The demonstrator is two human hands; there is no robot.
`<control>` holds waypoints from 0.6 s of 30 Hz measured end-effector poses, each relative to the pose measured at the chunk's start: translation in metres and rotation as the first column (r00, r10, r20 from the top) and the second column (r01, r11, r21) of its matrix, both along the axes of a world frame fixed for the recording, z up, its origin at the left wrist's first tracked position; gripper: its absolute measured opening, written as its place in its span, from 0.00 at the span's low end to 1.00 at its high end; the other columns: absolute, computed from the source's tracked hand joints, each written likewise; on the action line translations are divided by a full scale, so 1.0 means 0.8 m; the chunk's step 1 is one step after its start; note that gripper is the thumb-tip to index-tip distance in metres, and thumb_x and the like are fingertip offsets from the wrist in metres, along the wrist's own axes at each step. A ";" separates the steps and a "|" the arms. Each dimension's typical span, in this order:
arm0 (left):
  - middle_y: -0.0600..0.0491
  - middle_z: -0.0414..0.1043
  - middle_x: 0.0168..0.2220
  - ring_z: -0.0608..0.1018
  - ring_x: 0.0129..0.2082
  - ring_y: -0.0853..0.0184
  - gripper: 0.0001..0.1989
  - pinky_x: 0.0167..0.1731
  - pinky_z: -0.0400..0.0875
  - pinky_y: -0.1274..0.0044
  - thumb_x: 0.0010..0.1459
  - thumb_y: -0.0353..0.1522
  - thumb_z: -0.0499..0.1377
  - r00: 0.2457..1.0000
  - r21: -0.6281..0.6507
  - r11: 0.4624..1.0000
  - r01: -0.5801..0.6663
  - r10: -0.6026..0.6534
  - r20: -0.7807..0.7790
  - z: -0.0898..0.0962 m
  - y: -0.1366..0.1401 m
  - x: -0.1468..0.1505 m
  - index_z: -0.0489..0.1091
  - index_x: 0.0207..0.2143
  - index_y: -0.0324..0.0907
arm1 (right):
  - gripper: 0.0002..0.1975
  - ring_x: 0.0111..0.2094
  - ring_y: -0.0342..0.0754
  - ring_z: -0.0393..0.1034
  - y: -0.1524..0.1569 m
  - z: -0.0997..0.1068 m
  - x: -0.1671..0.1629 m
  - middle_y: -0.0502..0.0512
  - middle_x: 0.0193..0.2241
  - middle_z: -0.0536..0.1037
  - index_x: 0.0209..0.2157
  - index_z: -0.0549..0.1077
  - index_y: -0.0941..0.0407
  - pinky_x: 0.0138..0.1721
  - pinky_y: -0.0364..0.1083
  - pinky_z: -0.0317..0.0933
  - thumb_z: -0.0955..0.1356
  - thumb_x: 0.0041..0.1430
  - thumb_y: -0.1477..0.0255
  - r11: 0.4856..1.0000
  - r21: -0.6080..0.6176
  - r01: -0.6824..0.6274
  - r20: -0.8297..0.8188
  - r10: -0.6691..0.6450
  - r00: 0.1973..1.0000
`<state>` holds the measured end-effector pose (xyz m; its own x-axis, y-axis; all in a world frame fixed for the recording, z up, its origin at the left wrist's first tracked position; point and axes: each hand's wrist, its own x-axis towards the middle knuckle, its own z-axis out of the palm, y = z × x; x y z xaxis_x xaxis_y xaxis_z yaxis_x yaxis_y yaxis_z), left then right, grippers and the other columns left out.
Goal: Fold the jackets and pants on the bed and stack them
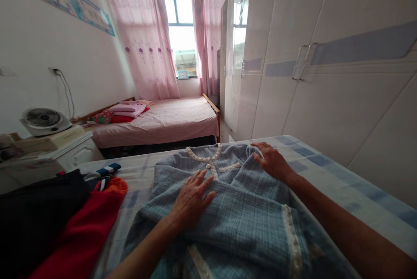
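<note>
A blue-grey woven jacket [241, 209] lies front up on the bed before me, its collar pointing away. White beaded trim runs round the neckline [198, 157], with a round button [208, 166] just below it. My left hand [192, 198] rests on the jacket's chest, fingers stretched out and thumb apart. At the jacket's shoulder on the right, my right hand [270, 161] touches the cloth with its fingers extended. A sleeve appears to cross the front, and a trimmed edge [292, 240] shows at lower right. The lower part of the jacket runs out of view.
A heap of red and black clothes [81, 222] lies to the left on the checked bedsheet [312, 170]. Beyond stands another bed with a pink sheet [169, 116] and folded bedding [127, 109]. A fan [44, 118] sits on a cabinet at left; a white wardrobe [280, 101] lines the right.
</note>
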<state>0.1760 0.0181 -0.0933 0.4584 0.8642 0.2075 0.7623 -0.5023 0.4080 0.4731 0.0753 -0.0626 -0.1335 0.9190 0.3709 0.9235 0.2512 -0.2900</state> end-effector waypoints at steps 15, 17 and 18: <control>0.39 0.67 0.52 0.65 0.57 0.50 0.17 0.57 0.55 0.61 0.48 0.27 0.63 0.820 -0.172 0.843 -0.511 0.537 0.199 0.013 0.151 -0.138 0.70 0.43 0.35 | 0.18 0.53 0.56 0.63 0.133 -0.035 0.011 0.65 0.51 0.70 0.50 0.69 0.61 0.51 0.52 0.58 0.61 0.62 0.66 0.948 -0.258 0.186 0.070 -0.173 0.982; 0.45 0.69 0.49 0.70 0.51 0.57 0.14 0.52 0.63 0.63 0.53 0.30 0.62 0.799 -0.244 0.822 -0.515 0.563 0.210 0.005 0.161 -0.141 0.69 0.43 0.37 | 0.15 0.45 0.51 0.69 0.144 -0.041 0.004 0.59 0.44 0.75 0.44 0.72 0.59 0.47 0.51 0.62 0.64 0.61 0.64 0.933 -0.306 0.192 0.052 -0.185 0.981; 0.47 0.70 0.47 0.72 0.48 0.60 0.12 0.48 0.66 0.64 0.55 0.31 0.61 0.790 -0.279 0.812 -0.513 0.574 0.218 0.003 0.164 -0.139 0.69 0.43 0.37 | 0.14 0.41 0.48 0.71 0.147 -0.041 0.002 0.56 0.41 0.76 0.41 0.72 0.59 0.44 0.51 0.64 0.65 0.60 0.63 0.926 -0.323 0.195 0.042 -0.192 0.980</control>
<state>0.0646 0.1490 -0.0907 -0.1510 0.9871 0.0527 0.7222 0.0738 0.6877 0.4745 0.1933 -0.0956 0.0573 0.9972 0.0480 0.9477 -0.0392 -0.3168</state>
